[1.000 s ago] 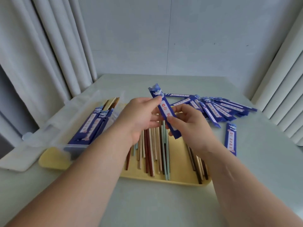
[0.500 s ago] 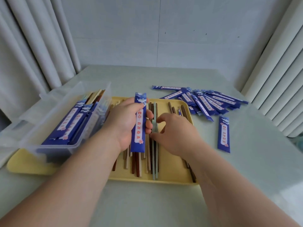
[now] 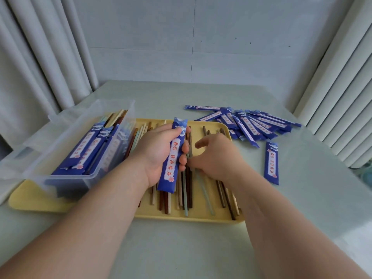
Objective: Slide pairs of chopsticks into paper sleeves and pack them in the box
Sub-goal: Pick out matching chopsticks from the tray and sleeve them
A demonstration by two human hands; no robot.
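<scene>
With your left hand wrapped around the blue paper sleeve above the yellow tray, pick two matching chopsticks beneath your right hand at its 3 o'clock (blurred, so its grip is unclear) and level their tips first.

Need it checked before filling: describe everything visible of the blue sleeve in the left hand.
The blue paper sleeve is a long flat strip: white clouds at its far end, a white panel of red characters, a pink flower near the close end. The left hand grips its middle, holding it above the chopsticks on the yellow tray. Its contents cannot be seen.
</scene>
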